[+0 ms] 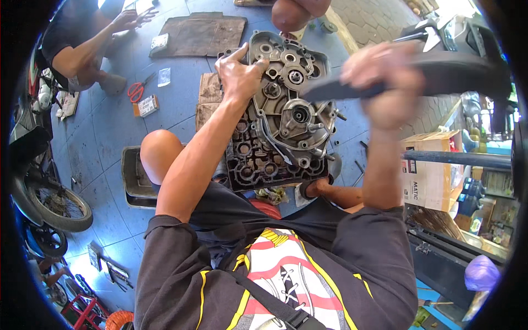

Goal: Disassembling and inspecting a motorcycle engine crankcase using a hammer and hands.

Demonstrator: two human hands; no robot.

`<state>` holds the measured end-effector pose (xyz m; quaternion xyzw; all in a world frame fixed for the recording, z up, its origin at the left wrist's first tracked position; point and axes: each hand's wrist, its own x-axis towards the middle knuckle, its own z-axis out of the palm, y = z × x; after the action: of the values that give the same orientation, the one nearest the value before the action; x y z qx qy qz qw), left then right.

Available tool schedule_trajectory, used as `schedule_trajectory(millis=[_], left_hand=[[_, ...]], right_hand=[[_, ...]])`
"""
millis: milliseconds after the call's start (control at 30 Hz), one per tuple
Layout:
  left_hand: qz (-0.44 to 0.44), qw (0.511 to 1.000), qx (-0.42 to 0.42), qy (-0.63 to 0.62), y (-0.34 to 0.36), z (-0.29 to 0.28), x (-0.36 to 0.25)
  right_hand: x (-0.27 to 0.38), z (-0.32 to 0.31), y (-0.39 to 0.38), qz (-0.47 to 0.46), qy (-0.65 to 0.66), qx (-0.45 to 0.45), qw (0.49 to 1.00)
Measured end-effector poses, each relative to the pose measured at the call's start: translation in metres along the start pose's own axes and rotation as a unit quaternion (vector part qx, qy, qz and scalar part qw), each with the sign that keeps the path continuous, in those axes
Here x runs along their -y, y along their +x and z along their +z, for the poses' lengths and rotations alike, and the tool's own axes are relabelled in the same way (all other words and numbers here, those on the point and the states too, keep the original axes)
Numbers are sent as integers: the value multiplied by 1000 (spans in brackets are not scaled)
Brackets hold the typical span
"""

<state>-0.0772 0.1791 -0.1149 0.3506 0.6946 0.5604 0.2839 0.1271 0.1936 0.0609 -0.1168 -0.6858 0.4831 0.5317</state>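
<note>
A grey metal engine crankcase, with round bearing seats and shafts, lies tilted in front of me. It rests on a black, oily grid-like metal block. My left hand grips the crankcase's upper left edge, its thumb over the rim and some fingertips hidden. My right hand is raised at the right, smeared by motion, with fingers wrapped round a long dark tool. Blur hides the tool's exact kind. Its tapered end appears over the crankcase's right side; I cannot tell whether they touch.
Brown cardboard sits beside the block. A grey tray stands by my left knee. Red-handled scissors and a small box lie on blue tiles. Another person's hand shows far left. A large carton stands right, a motorcycle wheel left.
</note>
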Motion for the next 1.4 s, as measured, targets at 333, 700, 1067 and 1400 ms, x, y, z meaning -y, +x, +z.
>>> schedule_trajectory(millis=[333,700,1067,1400], left_hand=[[22,994,-2,-110,-2,6,-17],[36,996,-18,-85,7,6,-3],[33,998,-20,-41,2,3,4],[29,999,-25,-19,2,8,15]], right_hand=[[40,-32,7,-2,65,-48,997],[5,-14,-34,15,24,-108,994],[-11,29,10,97,-75,-52,991],[-25,23,4,20,128,-100,987]])
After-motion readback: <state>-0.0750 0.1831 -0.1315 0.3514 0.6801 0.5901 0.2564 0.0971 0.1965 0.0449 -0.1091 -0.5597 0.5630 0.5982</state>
